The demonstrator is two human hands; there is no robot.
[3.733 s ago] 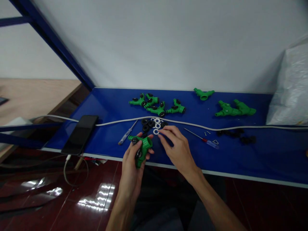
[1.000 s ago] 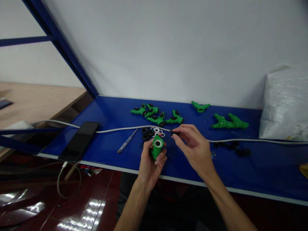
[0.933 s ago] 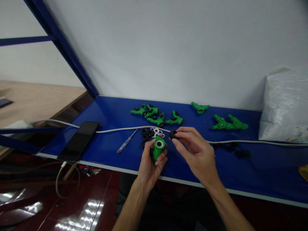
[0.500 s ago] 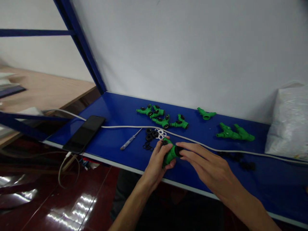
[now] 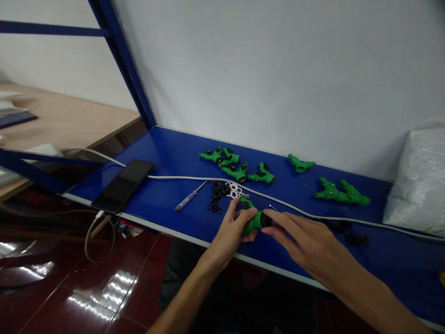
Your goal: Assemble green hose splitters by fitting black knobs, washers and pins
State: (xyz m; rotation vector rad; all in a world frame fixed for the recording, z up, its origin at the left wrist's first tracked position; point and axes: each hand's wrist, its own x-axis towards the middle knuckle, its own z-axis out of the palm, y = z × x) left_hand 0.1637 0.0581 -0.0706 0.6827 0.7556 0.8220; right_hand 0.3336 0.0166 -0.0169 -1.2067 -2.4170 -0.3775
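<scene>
- The step in hand looks like seating the black cap [image 5: 266, 220] on the wide mouth of the green fitting [image 5: 255, 222], which is held over the near edge of the blue bench [image 5: 177, 160]; how firmly it has caught cannot be told.
- The next move seems to call for an even push or turn of the cap with the fitting kept steady (a crooked start could spoil the seat).
- The left hand [image 5: 233, 227] grasps the fitting's body, thumb on top pointing toward 2 o'clock, wrist toward 7.
- The right hand [image 5: 308, 234] reaches in from 4 o'clock, back upward, its fingers pinching the cap at the fitting's 3 o'clock side.
- From the fitting, white washers [image 5: 234, 195] lie near 11 o'clock, black rings [image 5: 216, 194] at 10.
</scene>
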